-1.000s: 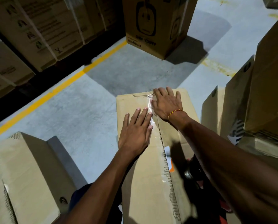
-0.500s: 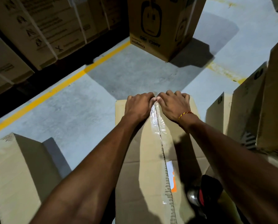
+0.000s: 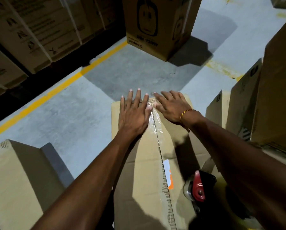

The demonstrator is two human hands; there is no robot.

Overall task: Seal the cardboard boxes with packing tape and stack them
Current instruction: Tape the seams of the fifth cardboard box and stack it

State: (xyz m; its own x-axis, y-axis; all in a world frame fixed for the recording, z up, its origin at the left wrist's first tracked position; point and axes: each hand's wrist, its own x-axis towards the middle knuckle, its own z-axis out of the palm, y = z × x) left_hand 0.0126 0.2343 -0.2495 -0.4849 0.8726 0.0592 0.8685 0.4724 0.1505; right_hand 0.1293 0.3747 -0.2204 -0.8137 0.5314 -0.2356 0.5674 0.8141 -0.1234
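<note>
Plain brown cardboard box point(image 3: 17, 176) sat low at left on grey concrete floor point(image 3: 69, 113). Left hand point(image 3: 133, 114) lay flat, fingers straight and spread, on far end of the long brown cardboard box point(image 3: 139, 163) at centre, touching its clear packing tape strip point(image 3: 155, 123) along the seam. Right hand point(image 3: 170, 107) lay flat beside it, fingers straight, slightly spread. Red-and-black tape dispenser point(image 3: 197, 188) rested on box's right side.

We see a dim scene lit from above and behind, the forearms casting hard shadows across the brown cardboard box point(image 3: 148, 163). Glare glints on its clear packing tape point(image 3: 153, 117). Wide-angle distortion bends the grey concrete floor point(image 3: 69, 117) edges; near corners blur.
</note>
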